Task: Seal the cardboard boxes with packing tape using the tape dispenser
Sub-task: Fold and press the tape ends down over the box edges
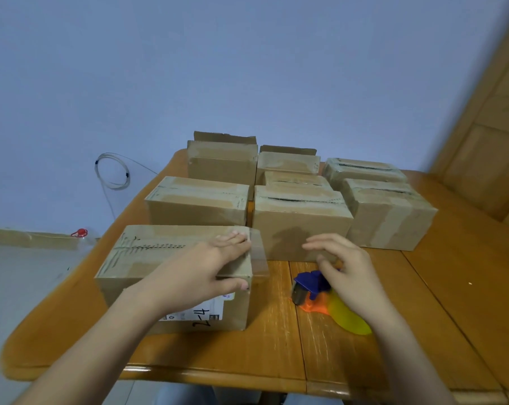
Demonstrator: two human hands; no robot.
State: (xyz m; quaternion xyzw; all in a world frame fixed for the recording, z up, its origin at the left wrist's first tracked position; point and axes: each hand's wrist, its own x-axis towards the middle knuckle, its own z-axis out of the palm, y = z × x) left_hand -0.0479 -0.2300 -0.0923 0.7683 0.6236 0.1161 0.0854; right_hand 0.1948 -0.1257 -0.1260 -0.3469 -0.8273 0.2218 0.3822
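Cardboard forms the nearest box (148, 258), which sits on the wooden table (276, 331) under your left hand (206, 267). Your fingers lie straight on its lid, thumb on the front face, pressing clear tape (259, 252) at its right end, where a strip juts past the edge. Just right of the box lies the tape dispenser (314, 290). Your right hand (343, 264) is over it, fingers loose and apart; whether it touches is unclear. Behind the box stand more boxes (300, 217).
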